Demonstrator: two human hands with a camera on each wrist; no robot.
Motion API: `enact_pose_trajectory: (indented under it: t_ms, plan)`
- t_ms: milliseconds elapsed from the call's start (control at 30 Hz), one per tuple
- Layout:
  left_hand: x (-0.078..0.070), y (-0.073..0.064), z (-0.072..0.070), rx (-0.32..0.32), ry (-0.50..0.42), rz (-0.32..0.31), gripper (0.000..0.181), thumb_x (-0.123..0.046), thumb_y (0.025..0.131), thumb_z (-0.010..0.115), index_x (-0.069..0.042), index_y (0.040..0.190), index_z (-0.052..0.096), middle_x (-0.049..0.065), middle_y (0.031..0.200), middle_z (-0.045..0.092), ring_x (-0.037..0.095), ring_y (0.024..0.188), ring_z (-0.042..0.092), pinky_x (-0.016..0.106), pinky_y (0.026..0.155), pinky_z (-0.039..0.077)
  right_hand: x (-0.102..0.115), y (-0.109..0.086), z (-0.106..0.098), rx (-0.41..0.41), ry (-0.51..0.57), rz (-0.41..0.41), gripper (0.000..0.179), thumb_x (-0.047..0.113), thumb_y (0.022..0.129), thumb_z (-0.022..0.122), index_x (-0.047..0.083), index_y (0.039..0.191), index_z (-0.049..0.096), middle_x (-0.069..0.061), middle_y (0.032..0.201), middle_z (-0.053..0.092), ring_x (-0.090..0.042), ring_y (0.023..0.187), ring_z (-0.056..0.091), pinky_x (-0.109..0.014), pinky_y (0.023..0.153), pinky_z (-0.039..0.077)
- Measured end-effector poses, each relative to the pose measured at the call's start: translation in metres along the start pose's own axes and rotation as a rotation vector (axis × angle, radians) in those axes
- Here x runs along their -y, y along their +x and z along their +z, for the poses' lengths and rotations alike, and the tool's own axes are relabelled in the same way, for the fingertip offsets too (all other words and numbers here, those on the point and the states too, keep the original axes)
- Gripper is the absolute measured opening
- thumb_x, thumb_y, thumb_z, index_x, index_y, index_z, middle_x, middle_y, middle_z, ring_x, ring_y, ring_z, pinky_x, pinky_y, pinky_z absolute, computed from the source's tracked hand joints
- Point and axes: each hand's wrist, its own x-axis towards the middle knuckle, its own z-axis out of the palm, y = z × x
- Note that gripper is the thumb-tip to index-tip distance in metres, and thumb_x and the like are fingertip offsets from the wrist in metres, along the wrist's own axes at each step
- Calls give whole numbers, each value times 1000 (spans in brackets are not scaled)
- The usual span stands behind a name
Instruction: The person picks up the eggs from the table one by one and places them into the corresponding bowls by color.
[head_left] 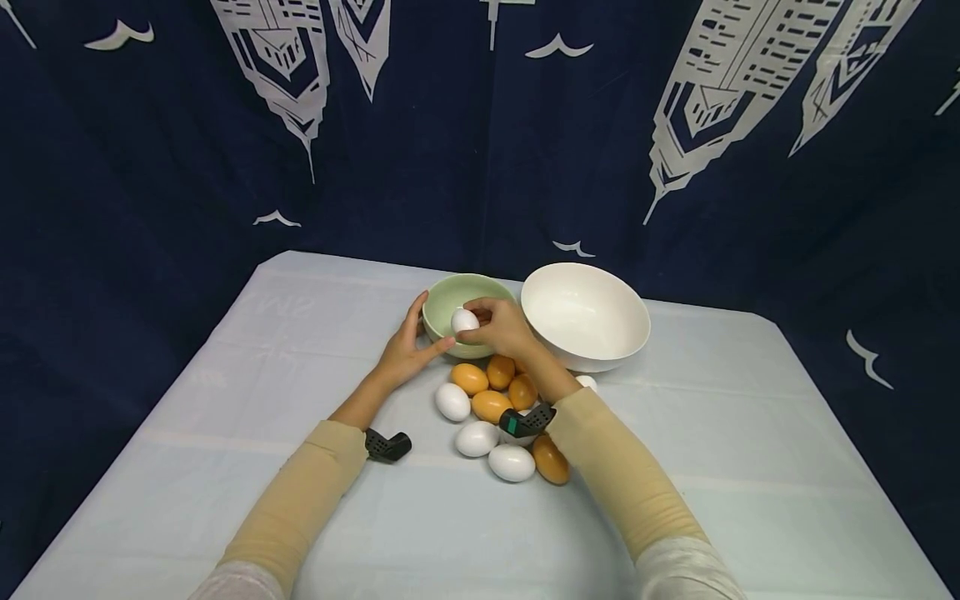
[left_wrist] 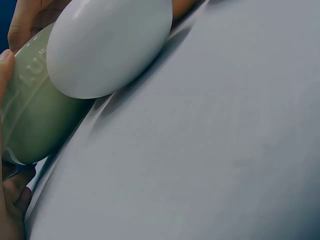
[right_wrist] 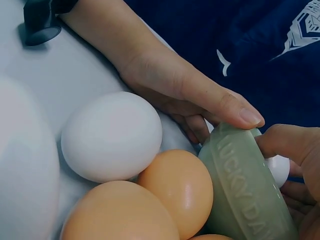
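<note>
My left hand (head_left: 401, 354) holds the side of a small green bowl (head_left: 452, 293), its thumb over the near rim and its fingers round the left side. Raised lettering shows on the bowl's outer wall (right_wrist: 237, 180) in the right wrist view. Between the thumb and fingers of my right hand (head_left: 506, 327), a white egg (head_left: 465, 321) is pinched over the bowl's inside. On the table just in front of the bowl lie several brown eggs (head_left: 469, 378) and several white eggs (head_left: 453, 402), partly covered by my right forearm in the head view.
A larger white bowl (head_left: 585, 308) stands right of the green one, near the table's far edge. The table (head_left: 750, 467) has a white cover. Behind it hangs a dark blue cloth (head_left: 450, 167) with white building prints.
</note>
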Motion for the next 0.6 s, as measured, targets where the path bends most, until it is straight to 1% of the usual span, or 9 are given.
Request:
enact_pose_trajectory:
  t_ms: [233,367,600]
  plan:
    - [2,1,0,1,-1,-5,91,-33,91,70,-24,158,8,13,157,25,35,131,45,52,111,27,4,2,-1,34,-54,7,49,15,79,80,-6,121,64,-16,113,67,-26,102,63,-33,89,51]
    - [2,2,1,3,-2,-5,92,-34,91,70,-24,158,8,13,157,24,35,131,45,52,111,26,8,5,-4,79,-110,33,49,16,79,79,-6,120,65,-17,114,68,-27,104,62,-33,91,50]
    - [-2,0,1,3,3,-18,92,-34,91,70,-24,158,7,13,158,24,35,132,44,52,111,26,14,11,-5,162,-231,109,49,18,80,78,-5,121,66,-15,117,67,-25,109,59,-32,94,47]
